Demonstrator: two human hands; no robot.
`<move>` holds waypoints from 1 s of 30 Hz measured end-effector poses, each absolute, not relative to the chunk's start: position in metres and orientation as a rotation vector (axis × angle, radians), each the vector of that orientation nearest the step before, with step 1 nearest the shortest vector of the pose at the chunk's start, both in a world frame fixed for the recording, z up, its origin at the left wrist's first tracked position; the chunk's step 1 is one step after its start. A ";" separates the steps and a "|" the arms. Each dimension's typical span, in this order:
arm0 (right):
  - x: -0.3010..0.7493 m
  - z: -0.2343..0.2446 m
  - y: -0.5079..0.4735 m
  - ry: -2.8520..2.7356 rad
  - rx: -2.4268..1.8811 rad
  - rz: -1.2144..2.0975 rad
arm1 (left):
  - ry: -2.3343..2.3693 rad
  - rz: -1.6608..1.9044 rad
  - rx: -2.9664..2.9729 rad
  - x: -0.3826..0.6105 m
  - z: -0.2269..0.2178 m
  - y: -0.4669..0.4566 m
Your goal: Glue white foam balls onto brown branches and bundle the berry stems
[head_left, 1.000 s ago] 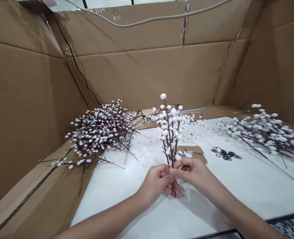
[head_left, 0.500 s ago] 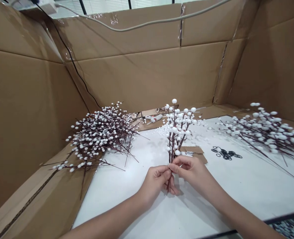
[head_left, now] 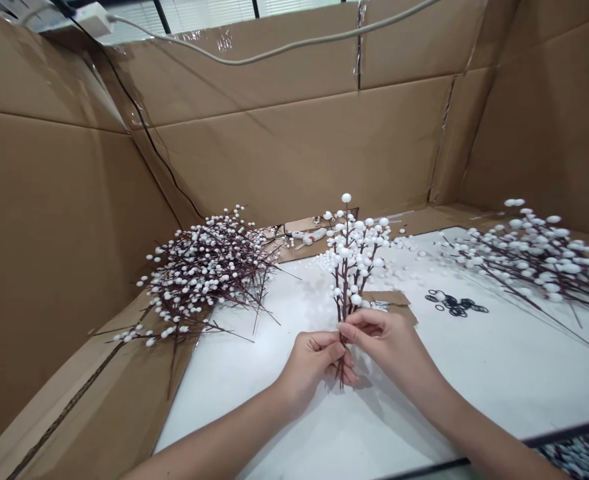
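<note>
Stems (head_left: 345, 283) upright; left hand (head_left: 307, 367), right hand (head_left: 387, 339) pinching.

No words, brands, numbers or signs can be read from where I stand, whether on the cardboard walls (head_left: 284, 153), the white tabletop (head_left: 529, 373), the small white tool (head_left: 310, 235) or the plug block (head_left: 94, 20) overhead.

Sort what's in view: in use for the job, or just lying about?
In the job:
berry stems, held in the left hand and right hand
probably the left stem pile, right stem pile and black rings

Apparently just lying about:
white tool
cardboard scrap
loose white balls
white cable
</note>
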State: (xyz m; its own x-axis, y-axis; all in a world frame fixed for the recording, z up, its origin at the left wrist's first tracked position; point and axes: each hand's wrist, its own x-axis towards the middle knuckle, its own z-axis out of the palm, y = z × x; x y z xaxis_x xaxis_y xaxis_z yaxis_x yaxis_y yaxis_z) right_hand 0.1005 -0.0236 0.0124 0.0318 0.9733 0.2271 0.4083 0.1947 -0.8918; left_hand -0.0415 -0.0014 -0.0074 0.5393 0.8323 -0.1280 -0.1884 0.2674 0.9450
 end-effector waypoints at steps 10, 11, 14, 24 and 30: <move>0.098 0.013 -0.035 -1.622 -1.503 0.412 | 0.753 0.738 1.114 -0.041 -0.007 -0.001; 0.099 0.011 -0.038 -1.629 -1.482 0.396 | 0.760 0.749 1.108 -0.041 -0.008 -0.001; 0.101 0.004 -0.048 -1.701 -1.428 0.406 | 0.771 0.799 1.068 -0.041 -0.008 0.000; 0.107 -0.010 -0.056 -2.102 -1.301 0.181 | 0.757 0.812 1.020 -0.039 -0.007 -0.007; 0.104 -0.016 -0.054 -2.127 -1.221 -0.067 | 0.771 0.876 0.942 -0.038 -0.007 -0.011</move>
State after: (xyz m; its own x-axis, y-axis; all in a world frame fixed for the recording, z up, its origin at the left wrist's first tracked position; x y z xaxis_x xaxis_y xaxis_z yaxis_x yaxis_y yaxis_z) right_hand 0.1041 -0.0544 -0.0155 -0.3336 0.7473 0.5746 0.7818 0.5600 -0.2743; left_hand -0.0378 -0.0110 -0.0073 0.4373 0.8828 -0.1717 -0.2827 0.3161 0.9056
